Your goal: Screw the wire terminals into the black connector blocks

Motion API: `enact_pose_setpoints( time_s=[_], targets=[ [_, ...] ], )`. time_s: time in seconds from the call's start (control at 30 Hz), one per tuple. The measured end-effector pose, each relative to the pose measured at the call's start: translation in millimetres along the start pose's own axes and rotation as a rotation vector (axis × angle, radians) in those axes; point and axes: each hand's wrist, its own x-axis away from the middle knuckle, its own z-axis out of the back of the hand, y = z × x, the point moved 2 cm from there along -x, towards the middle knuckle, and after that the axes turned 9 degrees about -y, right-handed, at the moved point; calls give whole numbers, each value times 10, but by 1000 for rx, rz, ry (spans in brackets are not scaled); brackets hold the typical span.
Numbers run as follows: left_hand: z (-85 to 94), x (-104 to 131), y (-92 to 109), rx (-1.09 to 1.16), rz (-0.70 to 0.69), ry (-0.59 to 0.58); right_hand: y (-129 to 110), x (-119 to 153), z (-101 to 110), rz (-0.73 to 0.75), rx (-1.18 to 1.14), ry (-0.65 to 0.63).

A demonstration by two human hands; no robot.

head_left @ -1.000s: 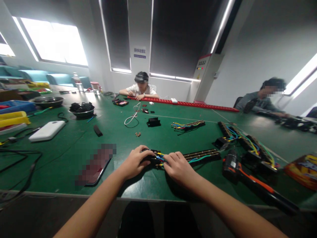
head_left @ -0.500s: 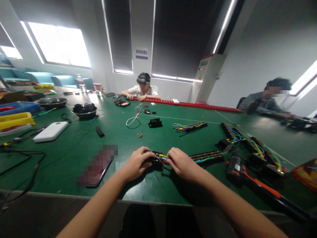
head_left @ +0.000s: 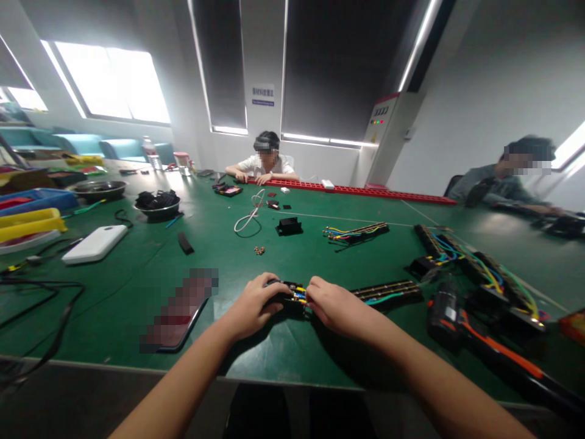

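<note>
My left hand (head_left: 252, 306) grips the near end of a long black terminal strip (head_left: 388, 290) lying on the green table (head_left: 292, 250). My right hand (head_left: 336, 305) pinches the yellow, blue and red wires (head_left: 298, 294) at that end. The strip runs off to the right with a green wire along it. What my fingertips cover cannot be seen.
A phone (head_left: 176, 314) lies left of my hands. A black and orange power screwdriver (head_left: 461, 326) sits to the right, beside more wired strips (head_left: 475, 262). Further back are another strip (head_left: 356, 231), a black box (head_left: 289, 225), a white cable (head_left: 247, 218), a power bank (head_left: 95, 243) and two seated people.
My hands have drawn closer together over the strip's end, and the right hand has shifted left onto the wires. The view has drifted slightly to the left.
</note>
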Motion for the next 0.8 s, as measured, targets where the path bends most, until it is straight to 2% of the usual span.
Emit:
enact_pose_setpoints(
  time_s=[0.2,0.67,0.8],
  targets=[
    [10,3,6,-6,7,-8,72,-26,47,67,-72,0],
    [31,5,38,14,34,-44,291,12,106,89,-551,42],
    [46,6,59,21,44,-51,272,13,130,114,-551,58]
  ],
)
